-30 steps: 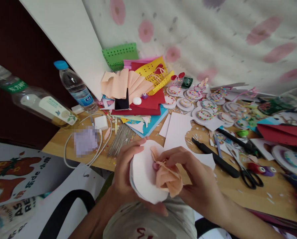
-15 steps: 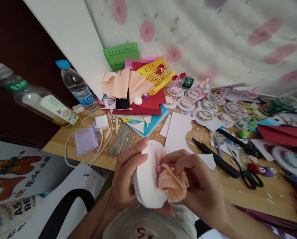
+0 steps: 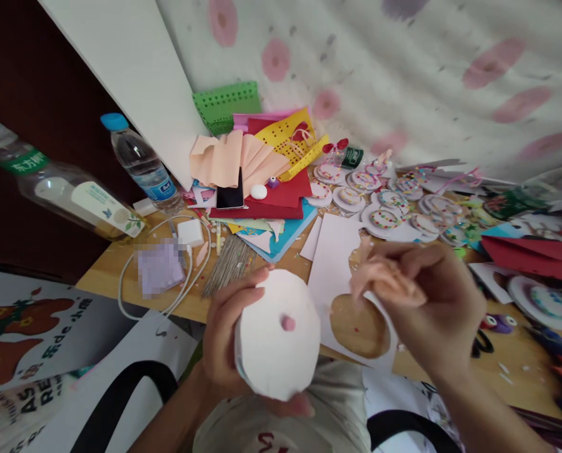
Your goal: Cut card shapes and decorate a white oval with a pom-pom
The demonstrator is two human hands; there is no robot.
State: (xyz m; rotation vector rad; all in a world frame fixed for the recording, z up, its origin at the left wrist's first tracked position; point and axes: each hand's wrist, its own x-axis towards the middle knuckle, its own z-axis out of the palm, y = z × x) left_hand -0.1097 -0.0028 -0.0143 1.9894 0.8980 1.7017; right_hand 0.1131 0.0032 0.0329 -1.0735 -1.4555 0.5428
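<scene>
My left hand point(image 3: 229, 333) is wrapped around the edge of a round white paper disc point(image 3: 276, 362), which looks layered at its rim. A small pink lump point(image 3: 288, 323) sticks up near the middle of the disc's face. Pinched in my right hand point(image 3: 439, 296) is a peach crepe paper flower point(image 3: 388, 281), slightly blurred, held apart from the disc to its right. Beneath the flower lies a white sheet with a round hole point(image 3: 328, 251) cut in it.
Several beaded paper discs point(image 3: 387, 217) crowd the back right. Colored paper point(image 3: 285, 195), a phone point(image 3: 231, 196) and thin wires point(image 3: 227, 267) lie behind my left hand. Bottles point(image 3: 144, 167) stand at the left beside a white cable point(image 3: 121, 283). Scissors point(image 3: 483, 343) are partly hidden by my right hand.
My right hand has lifted the crepe paper flower off the disc, up and to the right. The disc now faces me more, its pink lump uncovered.
</scene>
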